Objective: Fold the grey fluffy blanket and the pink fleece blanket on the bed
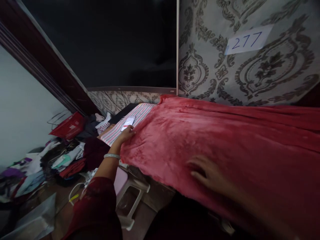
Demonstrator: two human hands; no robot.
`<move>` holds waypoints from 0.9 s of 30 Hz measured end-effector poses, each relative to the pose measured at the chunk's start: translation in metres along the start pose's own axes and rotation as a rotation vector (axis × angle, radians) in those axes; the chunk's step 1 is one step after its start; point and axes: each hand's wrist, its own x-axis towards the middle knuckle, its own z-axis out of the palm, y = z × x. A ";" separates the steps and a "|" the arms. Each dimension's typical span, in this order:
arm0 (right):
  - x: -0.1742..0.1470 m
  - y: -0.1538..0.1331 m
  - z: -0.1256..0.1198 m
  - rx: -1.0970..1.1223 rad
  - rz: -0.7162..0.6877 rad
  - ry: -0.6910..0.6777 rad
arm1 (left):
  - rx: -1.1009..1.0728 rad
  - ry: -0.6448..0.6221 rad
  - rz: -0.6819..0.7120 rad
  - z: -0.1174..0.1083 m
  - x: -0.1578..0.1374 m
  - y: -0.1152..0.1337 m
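A plush red blanket [180, 136] is spread over a raised surface in front of me, with soft folds toward its far right. At the blanket's left edge is my left hand [127, 134], a pale bangle on its wrist; the fingers look closed on the fabric there. Just beyond those fingers lies a phone [128, 123] with a lit screen, on a striped cloth [113, 135]. My right hand [206, 171], blurred by motion, is over the middle front of the blanket, its thumb apart from its bent fingers and nothing visible in it.
A large dark screen [120, 43] stands behind, beside patterned wallpaper [192, 66] bearing a paper marked 277 [247, 40]. Heaped clothes [67, 163] and a red bag [68, 126] are at left. A pink and white plastic stool [136, 191] stands below the blanket's front edge.
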 end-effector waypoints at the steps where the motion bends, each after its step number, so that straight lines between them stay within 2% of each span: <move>1: -0.018 -0.007 0.001 -0.087 -0.046 -0.051 | -0.017 -0.001 -0.010 0.000 -0.002 -0.002; 3: -0.051 -0.016 0.003 -0.237 -0.121 -0.134 | -0.044 0.000 -0.023 0.000 -0.007 -0.004; 6: -0.081 -0.020 0.010 -0.435 -0.197 -0.123 | -0.102 0.000 -0.055 -0.001 -0.014 -0.007; 11: -0.088 -0.015 0.020 -0.623 -0.261 0.013 | -0.468 -0.122 -0.133 -0.003 -0.028 -0.014; 15: -0.088 -0.009 0.025 -0.601 -0.267 0.064 | -0.624 -0.106 -0.182 -0.009 -0.030 -0.015; 20: -0.093 -0.006 0.026 -0.543 -0.252 0.129 | -0.550 -0.062 -0.235 -0.027 -0.034 0.000; 24: -0.087 -0.012 0.012 -0.438 -0.196 0.191 | -0.498 0.006 -0.246 -0.040 -0.036 0.013; 27: -0.076 -0.019 0.000 -0.313 -0.144 0.170 | -0.460 0.026 -0.249 -0.046 -0.032 0.018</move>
